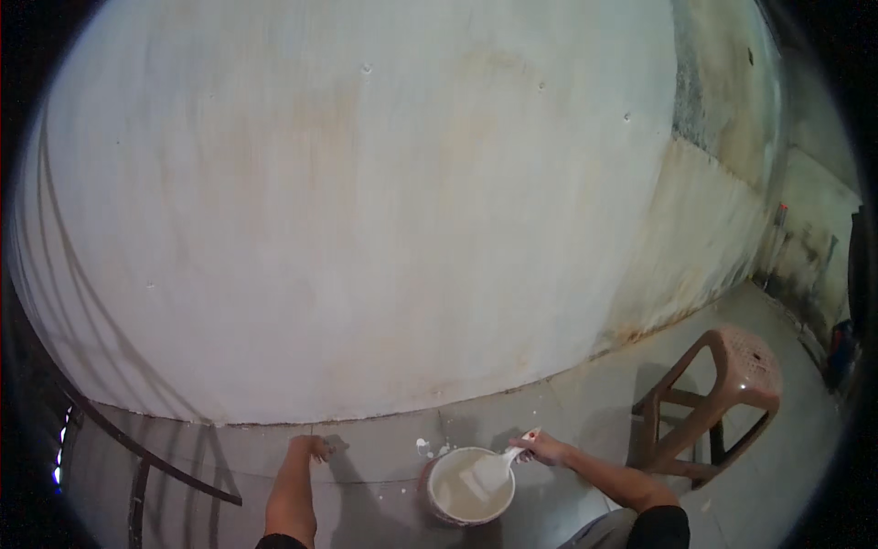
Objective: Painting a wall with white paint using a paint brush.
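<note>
My right hand (542, 448) grips the handle of a wide flat paintbrush (490, 473). The brush's white, paint-coated head rests in a round bucket (437, 504) of whitish paint (453, 493) on the floor. My left hand (313, 448) hangs to the left of the bucket, near the foot of the wall; I see nothing in it, and its fingers look loosely bent. Before me rises a wall (384, 240) with a whitish coat that shows yellowish stains and streaks.
A brown plastic stool (744, 364) stands on the tiled floor (583, 391) at right. Dark metal bars (164, 470) run along the lower left. White paint spots (423, 446) mark the floor behind the bucket. Farther right, the wall (727, 158) is stained and unevenly coated.
</note>
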`<state>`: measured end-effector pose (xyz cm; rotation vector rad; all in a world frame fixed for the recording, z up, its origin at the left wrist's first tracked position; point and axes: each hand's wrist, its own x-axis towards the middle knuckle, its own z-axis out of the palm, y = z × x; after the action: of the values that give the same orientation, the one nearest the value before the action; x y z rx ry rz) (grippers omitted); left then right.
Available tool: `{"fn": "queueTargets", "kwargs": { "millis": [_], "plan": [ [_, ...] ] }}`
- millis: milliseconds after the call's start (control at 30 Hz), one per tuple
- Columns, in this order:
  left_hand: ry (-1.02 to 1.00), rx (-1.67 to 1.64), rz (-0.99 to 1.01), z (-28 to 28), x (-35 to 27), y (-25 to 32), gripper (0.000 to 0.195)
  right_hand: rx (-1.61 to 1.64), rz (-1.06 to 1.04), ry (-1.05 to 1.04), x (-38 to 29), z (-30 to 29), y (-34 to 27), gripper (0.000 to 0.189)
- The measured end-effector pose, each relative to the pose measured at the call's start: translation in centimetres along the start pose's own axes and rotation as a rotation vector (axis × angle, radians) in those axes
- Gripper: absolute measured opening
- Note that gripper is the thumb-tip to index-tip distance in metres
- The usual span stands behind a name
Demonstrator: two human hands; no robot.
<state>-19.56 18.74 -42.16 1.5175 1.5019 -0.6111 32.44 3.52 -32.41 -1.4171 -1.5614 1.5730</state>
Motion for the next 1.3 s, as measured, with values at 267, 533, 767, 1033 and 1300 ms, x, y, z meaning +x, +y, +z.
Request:
{"fn": "queueTargets", "kwargs": {
  "millis": [267,533,767,1033,1300],
  "plan": [
    [0.018,0.035,-0.076,0.0,0.7,0.0,0.042,-0.021,-0.138,0.145,1.0,-0.2,4.4,0.033],
    [0.104,-0.143,0.015,-1.4,-1.4,0.7,0.047,0.064,0.047,0.103,0.0,-0.5,0.3,0.029],
    [0.080,-0.047,-0.052,-0.5,-2.6,0.5,0.057,0.299,0.028,0.141,-0.7,0.3,1.2,0.023],
    [0.121,-0.074,-0.037,-0.7,-3.0,0.4,0.046,0.406,0.039,0.075,-0.4,0.4,2.5,0.019],
    [0.120,-0.091,0.039,-1.0,-2.2,-0.1,0.059,0.723,0.046,0.267,0.0,-0.7,1.3,0.019]
  ]
}}
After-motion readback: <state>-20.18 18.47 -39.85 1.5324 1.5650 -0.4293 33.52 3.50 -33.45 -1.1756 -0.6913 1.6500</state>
